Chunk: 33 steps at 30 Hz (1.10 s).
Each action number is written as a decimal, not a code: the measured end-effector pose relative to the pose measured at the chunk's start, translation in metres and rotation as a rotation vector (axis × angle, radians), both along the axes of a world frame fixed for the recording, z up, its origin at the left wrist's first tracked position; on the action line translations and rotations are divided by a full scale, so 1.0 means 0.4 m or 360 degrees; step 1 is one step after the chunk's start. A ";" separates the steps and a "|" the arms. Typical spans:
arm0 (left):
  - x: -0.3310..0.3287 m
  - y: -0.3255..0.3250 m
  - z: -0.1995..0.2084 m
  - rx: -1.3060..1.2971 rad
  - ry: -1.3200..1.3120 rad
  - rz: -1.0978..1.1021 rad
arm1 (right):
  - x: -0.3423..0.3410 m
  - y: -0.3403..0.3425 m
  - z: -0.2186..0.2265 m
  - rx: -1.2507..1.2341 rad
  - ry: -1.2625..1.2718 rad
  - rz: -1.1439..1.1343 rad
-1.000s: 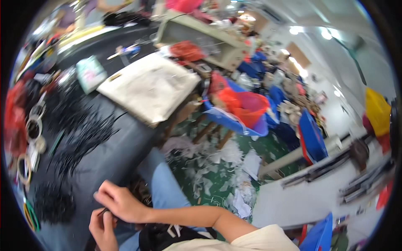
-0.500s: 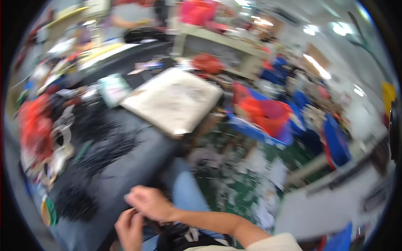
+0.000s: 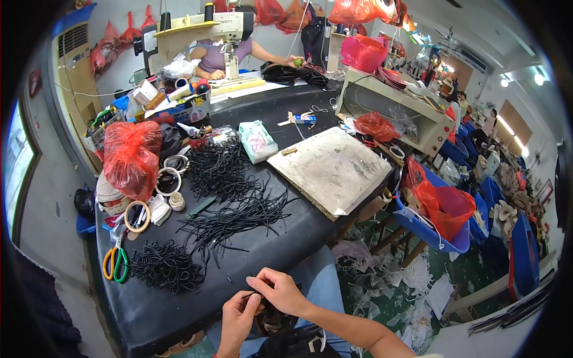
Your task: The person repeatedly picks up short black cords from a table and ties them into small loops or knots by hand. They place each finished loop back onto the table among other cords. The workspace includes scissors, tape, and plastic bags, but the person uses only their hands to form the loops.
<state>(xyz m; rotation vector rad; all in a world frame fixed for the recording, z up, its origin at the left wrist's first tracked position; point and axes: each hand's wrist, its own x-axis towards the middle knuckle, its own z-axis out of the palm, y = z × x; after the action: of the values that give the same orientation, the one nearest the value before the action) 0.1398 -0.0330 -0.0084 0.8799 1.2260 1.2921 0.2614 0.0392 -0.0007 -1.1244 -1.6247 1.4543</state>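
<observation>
Close together above my lap, at the table's near edge, are my left hand (image 3: 237,317) and my right hand (image 3: 282,293). Both have thumb and fingers pinched at a thin dark piece (image 3: 248,294), mostly covered by the fingertips; its exact kind is unclear. Below them a dark brown bundle (image 3: 273,317) lies on my lap, partly hidden. On the black table ahead are loose black cords (image 3: 245,209), a looped heap of cords (image 3: 167,265) and another tangled pile of cords (image 3: 218,170). Scissors (image 3: 116,262) with orange and green handles lie left of the looped heap.
A worn pale board (image 3: 334,170) rests at the table's right side, beside a white-green packet (image 3: 258,142). Tape rolls (image 3: 137,216) and a red bag (image 3: 132,158) crowd the left. Across the table a person sits at a sewing machine (image 3: 230,56). A blue crate (image 3: 441,230) stands right.
The view has swung left and steadied, so the table and hands appear farther right and sharper. Both hands stay close together in a similar pose.
</observation>
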 end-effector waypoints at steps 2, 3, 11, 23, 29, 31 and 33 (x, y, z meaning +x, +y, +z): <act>-0.002 -0.001 0.006 -0.0003 0.0022 0.0014 | -0.001 -0.001 0.002 -0.0077 0.0082 0.0012; -0.004 -0.003 0.009 -0.0005 0.0032 0.0021 | -0.001 -0.003 0.002 -0.0116 0.0122 0.0019; -0.012 -0.017 0.044 -0.0021 0.0068 0.0065 | 0.055 -0.015 -0.011 -0.0359 0.0373 0.0378; 0.022 -0.031 0.046 0.0095 0.0220 0.0357 | 0.043 -0.056 -0.007 0.0018 0.0100 0.0357; 0.029 -0.011 0.018 0.0120 0.0301 0.0469 | 0.038 -0.051 0.034 -0.0060 0.0163 0.0360; 0.019 0.000 0.023 0.0080 0.0070 0.0342 | 0.045 -0.042 0.046 -0.0198 0.0231 0.0335; -0.018 -0.017 0.017 0.0058 -0.0221 0.0137 | 0.038 -0.054 0.049 -0.0607 0.0534 0.0314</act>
<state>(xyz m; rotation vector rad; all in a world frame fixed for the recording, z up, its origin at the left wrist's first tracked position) 0.1325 -0.0400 -0.0016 0.7565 1.1443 1.4243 0.2768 0.0178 0.0187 -0.8682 -1.2831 2.0226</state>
